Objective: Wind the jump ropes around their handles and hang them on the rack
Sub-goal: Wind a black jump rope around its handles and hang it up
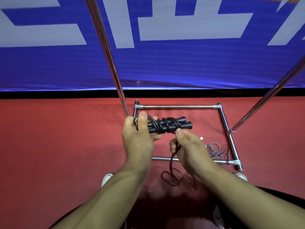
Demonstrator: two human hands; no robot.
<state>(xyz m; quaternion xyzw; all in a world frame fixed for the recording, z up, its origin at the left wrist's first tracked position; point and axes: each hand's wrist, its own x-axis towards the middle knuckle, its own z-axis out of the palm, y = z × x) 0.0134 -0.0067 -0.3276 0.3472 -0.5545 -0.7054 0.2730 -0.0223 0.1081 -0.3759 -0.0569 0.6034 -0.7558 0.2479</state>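
Red floor [49, 146] below a blue banner [165, 63] with white lettering, as I watch through the head camera. Left hand [140, 138]: thumb and curled fingers clamp one end of the two black handles [170, 126], held side by side and level above the floor. Right hand [188, 147]: thumb and forefinger pinch the black rope [171, 164] just under the handles (several turns already wrap them); its slack trails to the floor. Beyond lies the chrome rack [178, 106] base, uprights rising either side. A grey rope [214, 151] lies inside it.
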